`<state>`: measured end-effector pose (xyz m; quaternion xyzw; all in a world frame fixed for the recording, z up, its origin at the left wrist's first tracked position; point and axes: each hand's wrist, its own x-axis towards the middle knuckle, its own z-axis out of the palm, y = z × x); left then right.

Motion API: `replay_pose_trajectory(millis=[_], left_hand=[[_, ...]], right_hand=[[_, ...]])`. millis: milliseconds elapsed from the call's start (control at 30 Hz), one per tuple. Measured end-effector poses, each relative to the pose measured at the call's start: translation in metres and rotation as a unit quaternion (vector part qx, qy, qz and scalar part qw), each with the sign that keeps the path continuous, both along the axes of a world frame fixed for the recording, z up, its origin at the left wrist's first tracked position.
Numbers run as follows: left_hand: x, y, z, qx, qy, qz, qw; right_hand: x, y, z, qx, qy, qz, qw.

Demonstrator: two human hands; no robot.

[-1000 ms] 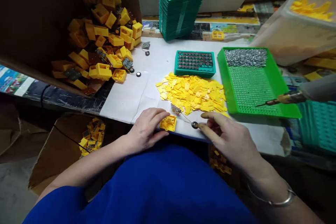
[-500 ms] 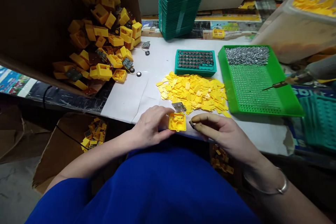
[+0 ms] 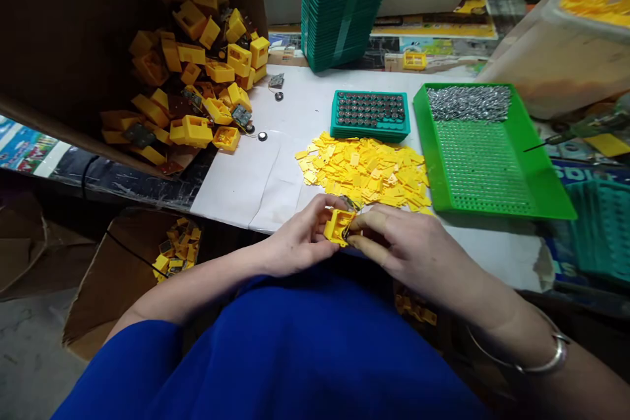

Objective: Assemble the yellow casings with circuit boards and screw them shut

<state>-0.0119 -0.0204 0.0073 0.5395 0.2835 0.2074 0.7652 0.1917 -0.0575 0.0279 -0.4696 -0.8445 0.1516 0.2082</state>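
Note:
My left hand (image 3: 298, 239) grips a small yellow plastic housing (image 3: 336, 226) between thumb and fingers, its open side turned toward my right hand. The fingertips of my right hand (image 3: 394, 233) are closed at that opening, pinching a small dark wired part (image 3: 346, 233) that is mostly hidden by fingers and housing. Behind the housing a little circuit board (image 3: 350, 202) with thin wires sticks up, partly covered. Just beyond both hands lies a heap of flat yellow plastic pieces (image 3: 367, 170) on the white work surface.
A cardboard box of yellow housings (image 3: 191, 131) lies open at left. Teal trays of small round metal parts (image 3: 370, 110) stand behind the heap. A green tray (image 3: 485, 164) with silvery screws is at right, a screwdriver (image 3: 566, 134) beside it. Stacked teal trays (image 3: 344, 13) rise at the back.
My right hand has moved left, bringing the small wired part from beside the housing to its opening. The housing has tilted toward my right hand.

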Motion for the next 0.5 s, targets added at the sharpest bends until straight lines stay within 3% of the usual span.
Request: replay_pose_trajectory(millis=[133, 267, 400, 500], left_hand=[[0.007, 0.000, -0.002, -0.084, -0.028, 0.055, 0.995], [0.014, 0.001, -0.009, -0.082, -0.055, 0.131, 0.987], [0.017, 0.002, -0.014, -0.082, -0.079, 0.149, 0.982], [0.015, 0.005, -0.009, -0.116, -0.104, 0.143, 0.977]], right_hand=[[-0.003, -0.002, 0.003, 0.060, -0.019, -0.008, 0.998], [-0.005, -0.005, 0.000, 0.099, -0.026, -0.014, 0.995], [-0.007, -0.007, -0.002, 0.102, -0.021, -0.008, 0.994], [-0.003, -0.005, -0.002, 0.070, 0.055, 0.014, 0.996]])
